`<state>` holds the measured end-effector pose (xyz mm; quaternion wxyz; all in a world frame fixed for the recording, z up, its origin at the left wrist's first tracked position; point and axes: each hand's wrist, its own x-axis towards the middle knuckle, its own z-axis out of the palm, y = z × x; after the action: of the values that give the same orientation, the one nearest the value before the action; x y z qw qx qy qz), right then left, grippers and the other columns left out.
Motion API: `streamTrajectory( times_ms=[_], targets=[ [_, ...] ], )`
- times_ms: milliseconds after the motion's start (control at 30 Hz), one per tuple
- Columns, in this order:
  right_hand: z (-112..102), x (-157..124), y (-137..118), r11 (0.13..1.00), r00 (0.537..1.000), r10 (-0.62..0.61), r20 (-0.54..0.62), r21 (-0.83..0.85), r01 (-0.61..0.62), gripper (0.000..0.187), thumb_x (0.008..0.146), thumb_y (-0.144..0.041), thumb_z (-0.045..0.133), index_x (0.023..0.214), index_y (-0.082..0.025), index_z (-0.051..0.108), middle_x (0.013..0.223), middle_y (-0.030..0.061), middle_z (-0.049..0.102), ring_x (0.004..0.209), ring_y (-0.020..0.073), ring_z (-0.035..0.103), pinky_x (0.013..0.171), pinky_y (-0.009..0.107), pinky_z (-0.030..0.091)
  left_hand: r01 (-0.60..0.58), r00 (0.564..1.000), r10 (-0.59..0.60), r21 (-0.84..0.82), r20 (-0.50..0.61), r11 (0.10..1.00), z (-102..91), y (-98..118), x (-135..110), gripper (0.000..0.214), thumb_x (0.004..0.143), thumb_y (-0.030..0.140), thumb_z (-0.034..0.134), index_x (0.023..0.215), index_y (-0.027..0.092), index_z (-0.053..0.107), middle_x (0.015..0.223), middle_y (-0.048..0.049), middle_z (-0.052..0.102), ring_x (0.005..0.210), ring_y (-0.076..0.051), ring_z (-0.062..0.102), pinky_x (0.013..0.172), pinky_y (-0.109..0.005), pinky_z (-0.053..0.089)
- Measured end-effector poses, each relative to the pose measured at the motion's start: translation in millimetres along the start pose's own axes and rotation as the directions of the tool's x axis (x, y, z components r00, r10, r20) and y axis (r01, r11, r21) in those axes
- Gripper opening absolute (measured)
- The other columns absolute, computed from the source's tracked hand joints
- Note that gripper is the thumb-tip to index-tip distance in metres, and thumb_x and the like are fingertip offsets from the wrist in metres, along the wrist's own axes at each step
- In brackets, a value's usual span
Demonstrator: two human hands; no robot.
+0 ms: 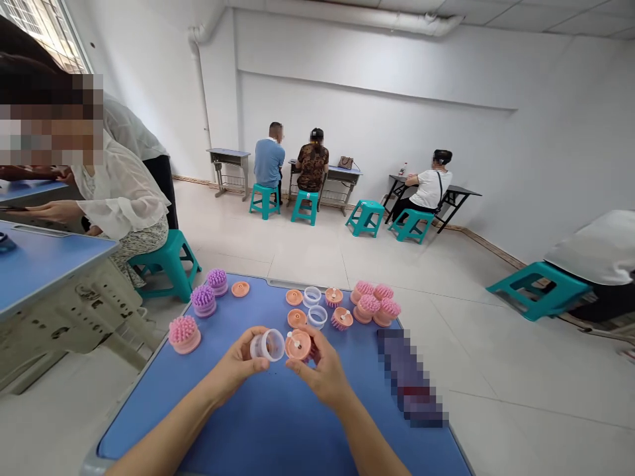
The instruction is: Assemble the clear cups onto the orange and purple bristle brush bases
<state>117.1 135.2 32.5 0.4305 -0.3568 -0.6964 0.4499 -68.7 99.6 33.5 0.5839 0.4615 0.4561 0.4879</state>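
Note:
My left hand [237,365] pinches a clear plastic cup [268,344] above the blue table [258,430]. My right hand [323,370] grips a round orange brush piece [298,345] with a white peg at its centre, held right beside the cup. Just beyond my hands lie more orange discs [296,318], clear rings [317,317] and orange brush parts [342,318]. A cluster of pink bristled brushes [376,304] sits at the far right of the table. Two purple brushes [204,299] and one pink brush [184,332] stand to the left.
A person in white sits on a teal stool [171,261] at a blue desk [34,264] on the left. Three people sit at desks by the far wall on teal stools [366,217]. Another teal stool [538,291] stands at the right. A blurred object [411,380] lies at the table's right edge.

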Motion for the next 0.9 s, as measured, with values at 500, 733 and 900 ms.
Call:
streamTrajectory(
  times_ms=[500, 733, 900],
  targets=[
    [1.3, -0.9, -4.1, 0.951, 0.982, -0.145, 0.123, -0.258, 0.173, 0.049, 0.063, -0.028, 0.074, 0.107, -0.023, 0.052, 0.106, 0.0069, 0.059, 0.099, 0.0227, 0.055, 0.087, 0.039, 0.044, 0.027, 0.997, -0.025, -0.023, 0.080, 0.999, 3.9, -2.6, 0.7, 0.053, 0.058, 0.039, 0.075, 0.099, 0.023, 0.048, 0.086, 0.0021, 0.054, 0.077, -0.015, 0.052, 0.068, -0.026, 0.042],
    [5.7, -2.0, -3.0, 0.953, 0.969, -0.124, 0.213, -0.246, 0.176, 0.048, 0.065, -0.025, 0.072, 0.109, -0.023, 0.054, 0.107, 0.0059, 0.060, 0.100, 0.0209, 0.054, 0.088, 0.037, 0.044, 0.028, 0.986, -0.041, 0.080, 0.163, 0.996, 1.6, -9.9, 3.3, 0.046, 0.062, 0.041, 0.070, 0.097, 0.018, 0.052, 0.080, 0.0017, 0.055, 0.073, -0.015, 0.052, 0.065, -0.026, 0.042],
    [5.5, -2.2, -6.3, 0.958, 0.962, -0.029, 0.273, -0.269, 0.105, 0.052, 0.062, -0.027, 0.074, 0.111, -0.021, 0.055, 0.105, 0.0070, 0.061, 0.097, 0.0225, 0.056, 0.086, 0.039, 0.045, 0.073, 0.979, -0.117, 0.247, 0.170, 0.966, 0.1, -6.3, 1.6, 0.039, 0.070, 0.049, 0.059, 0.086, 0.014, 0.055, 0.067, 0.0031, 0.052, 0.061, -0.013, 0.050, 0.055, -0.024, 0.041]
  ],
)
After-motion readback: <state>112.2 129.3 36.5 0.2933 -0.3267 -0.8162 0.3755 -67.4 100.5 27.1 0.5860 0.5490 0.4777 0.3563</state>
